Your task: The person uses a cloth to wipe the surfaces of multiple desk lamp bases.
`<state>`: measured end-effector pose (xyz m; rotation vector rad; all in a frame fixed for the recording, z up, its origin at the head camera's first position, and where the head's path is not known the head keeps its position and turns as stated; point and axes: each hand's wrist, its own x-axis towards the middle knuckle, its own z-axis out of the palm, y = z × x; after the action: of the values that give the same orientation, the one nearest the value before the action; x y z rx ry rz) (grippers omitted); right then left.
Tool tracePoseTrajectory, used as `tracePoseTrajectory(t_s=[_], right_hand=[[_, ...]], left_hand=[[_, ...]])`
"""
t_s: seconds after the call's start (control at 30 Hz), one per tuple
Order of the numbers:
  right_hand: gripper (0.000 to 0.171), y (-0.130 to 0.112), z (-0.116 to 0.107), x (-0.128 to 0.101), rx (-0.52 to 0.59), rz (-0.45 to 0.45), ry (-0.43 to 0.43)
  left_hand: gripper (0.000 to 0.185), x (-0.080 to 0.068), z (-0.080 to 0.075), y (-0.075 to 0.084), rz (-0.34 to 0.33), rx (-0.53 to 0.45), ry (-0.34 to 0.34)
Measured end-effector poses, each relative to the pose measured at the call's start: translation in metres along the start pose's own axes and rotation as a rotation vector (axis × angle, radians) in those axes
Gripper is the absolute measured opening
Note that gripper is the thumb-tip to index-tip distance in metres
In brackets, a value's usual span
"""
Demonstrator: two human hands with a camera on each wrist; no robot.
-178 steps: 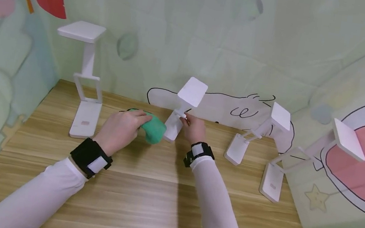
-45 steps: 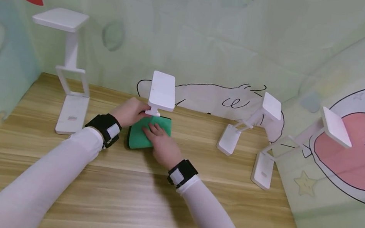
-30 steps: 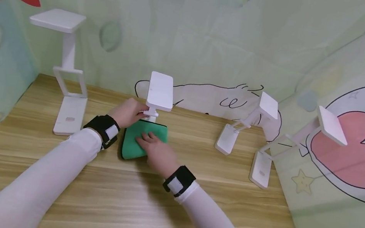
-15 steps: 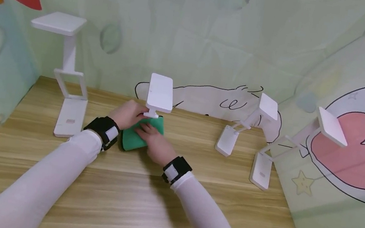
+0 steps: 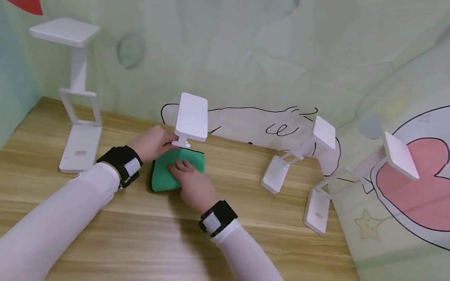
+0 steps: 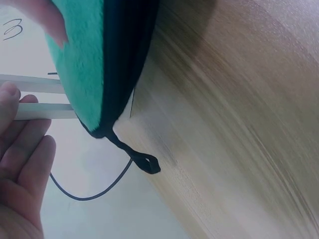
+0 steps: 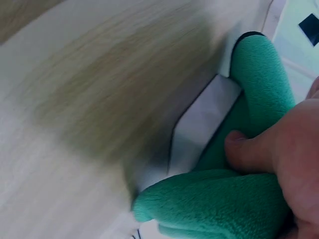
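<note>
Green cloth (image 5: pixel 175 172) — right hand (image 5: pixel 193 185) presses it.

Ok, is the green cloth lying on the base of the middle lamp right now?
Yes: in the head view the green cloth covers the middle lamp's base, pressed down by the right hand.

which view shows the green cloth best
The head view: the whole cloth lies on the table under the right hand, with the left hand on the lamp. The left wrist view shows only its dark-trimmed edge and loop; the right wrist view shows close-up folds under the thumb.
</note>
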<state>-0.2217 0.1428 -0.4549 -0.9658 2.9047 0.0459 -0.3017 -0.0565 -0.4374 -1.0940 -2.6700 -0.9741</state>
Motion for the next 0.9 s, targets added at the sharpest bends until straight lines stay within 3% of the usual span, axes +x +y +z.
tracePoseTrajectory(t_s=[0.2, 0.57, 0.9], right_hand=[[0.063, -0.009, -0.008, -0.007, -0.002, 0.006, 0.006], [0.064, -0.02, -0.011, -0.021, 0.017, -0.066, -0.072], [0.066, -0.021, -0.008, -0.023, 0.049, -0.089, -0.072]], left_hand=[[0.007, 0.0, -0.004, 0.0, 0.018, 0.023, 0.024], [0.01, -0.002, -0.002, 0.003, -0.024, 0.004, -0.013], [0.011, -0.002, 0.001, 0.003, -0.039, 0.012, -0.016]])
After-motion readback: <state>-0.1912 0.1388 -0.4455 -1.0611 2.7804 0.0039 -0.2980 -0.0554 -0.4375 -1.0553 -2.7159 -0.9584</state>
